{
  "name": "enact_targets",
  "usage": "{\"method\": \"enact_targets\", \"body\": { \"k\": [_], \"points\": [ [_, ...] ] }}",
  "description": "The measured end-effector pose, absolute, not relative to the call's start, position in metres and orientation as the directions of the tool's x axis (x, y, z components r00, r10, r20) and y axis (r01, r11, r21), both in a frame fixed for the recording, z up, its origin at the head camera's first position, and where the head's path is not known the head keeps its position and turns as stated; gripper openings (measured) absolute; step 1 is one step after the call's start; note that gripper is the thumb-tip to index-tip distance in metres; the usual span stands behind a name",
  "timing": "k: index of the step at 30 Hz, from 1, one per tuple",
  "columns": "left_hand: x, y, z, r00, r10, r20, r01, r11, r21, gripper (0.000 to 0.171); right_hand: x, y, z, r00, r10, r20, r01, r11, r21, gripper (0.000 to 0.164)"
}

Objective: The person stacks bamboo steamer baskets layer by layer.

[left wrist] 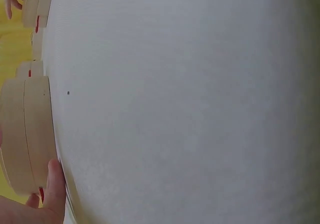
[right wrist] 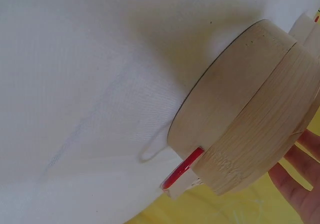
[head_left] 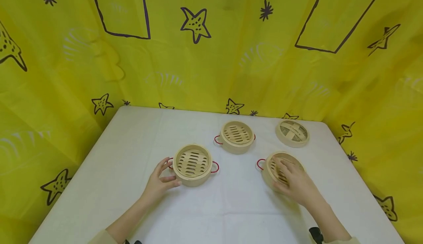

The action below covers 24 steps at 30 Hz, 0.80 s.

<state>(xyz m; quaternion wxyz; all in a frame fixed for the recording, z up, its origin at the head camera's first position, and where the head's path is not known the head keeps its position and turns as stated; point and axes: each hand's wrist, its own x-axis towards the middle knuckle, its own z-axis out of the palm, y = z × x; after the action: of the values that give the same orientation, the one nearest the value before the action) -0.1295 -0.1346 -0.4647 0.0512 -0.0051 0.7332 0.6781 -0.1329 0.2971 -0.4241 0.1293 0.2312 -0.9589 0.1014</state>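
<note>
A round bamboo steamer basket [head_left: 192,161] with red handles and a slotted floor sits on the white table at centre left. My left hand [head_left: 161,178] holds its left side, fingers at the red handle and thumb [left wrist: 56,184] low against the wall. On the right, my right hand [head_left: 295,183] grips a second bamboo steamer basket [head_left: 268,174] by its rim, some fingers reaching over the slotted floor. In the right wrist view this basket looks tilted or raised, with a shadow beside its lower edge. Its right handle is hidden by the hand.
A third bamboo steamer basket [head_left: 237,137] stands behind, between the two held ones. A woven bamboo lid [head_left: 292,133] lies at the back right. White cloth [head_left: 228,222] covers the table, and a yellow curtain [head_left: 211,64] with drawn stars hangs around it.
</note>
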Motion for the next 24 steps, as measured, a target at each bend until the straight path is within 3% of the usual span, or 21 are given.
{"method": "enact_targets", "body": {
  "k": [17,24],
  "points": [
    [-0.129,-0.123,-0.469,-0.997,-0.060,-0.055,-0.068,0.235,0.970,0.087,-0.123,0.294,-0.432,-0.855,-0.412,0.314,-0.449,0.892,-0.052,0.062],
    [-0.129,-0.121,-0.469,-0.994,-0.073,-0.082,-0.095,0.210,0.973,0.085,-0.122,0.292,-0.436,-0.817,-0.440,0.373,-0.470,0.883,0.014,0.051]
  ]
}}
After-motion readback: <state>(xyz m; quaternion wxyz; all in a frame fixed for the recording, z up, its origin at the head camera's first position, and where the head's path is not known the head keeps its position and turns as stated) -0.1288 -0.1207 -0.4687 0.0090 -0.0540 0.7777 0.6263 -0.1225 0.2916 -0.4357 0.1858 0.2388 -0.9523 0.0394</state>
